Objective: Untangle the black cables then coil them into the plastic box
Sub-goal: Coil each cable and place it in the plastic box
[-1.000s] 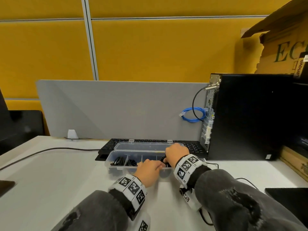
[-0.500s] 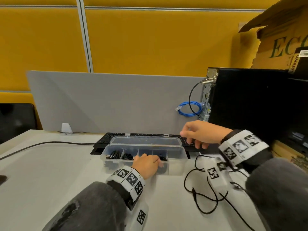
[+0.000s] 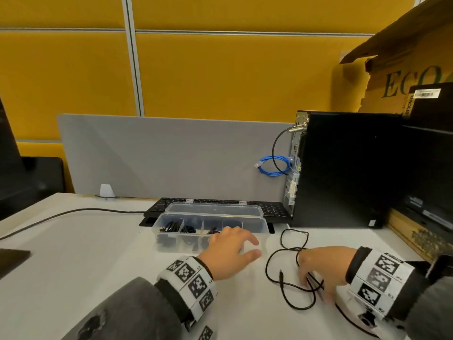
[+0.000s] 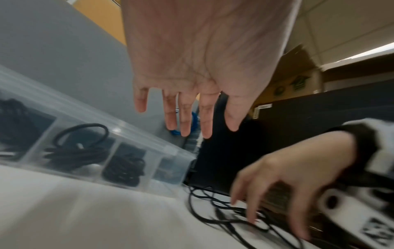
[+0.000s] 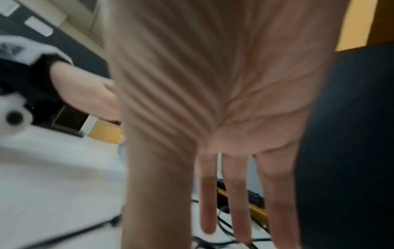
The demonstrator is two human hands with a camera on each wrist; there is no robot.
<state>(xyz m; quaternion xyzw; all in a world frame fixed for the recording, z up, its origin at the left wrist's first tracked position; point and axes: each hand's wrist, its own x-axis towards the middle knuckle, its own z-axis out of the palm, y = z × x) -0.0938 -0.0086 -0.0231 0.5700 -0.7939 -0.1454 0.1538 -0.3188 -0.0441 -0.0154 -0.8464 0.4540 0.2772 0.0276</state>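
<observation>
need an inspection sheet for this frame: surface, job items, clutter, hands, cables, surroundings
Surface: white desk, bare in front of the box.
Job's things: clear plastic box, lid open, coiled black cables in its left compartments; the rightmost looks empty. One loose black cable lies on the desk to the right of the box.
Clutter: black keyboard behind the box.
Grippers: left hand open, fingers spread at the box's front wall, holding nothing. Right hand open, fingertips down on the loose cable; no grip visible.
Cables: blue cable coiled at the black PC tower; dark cord crossing the desk at left.
Surroundings: grey divider, yellow wall panels, cardboard box.
</observation>
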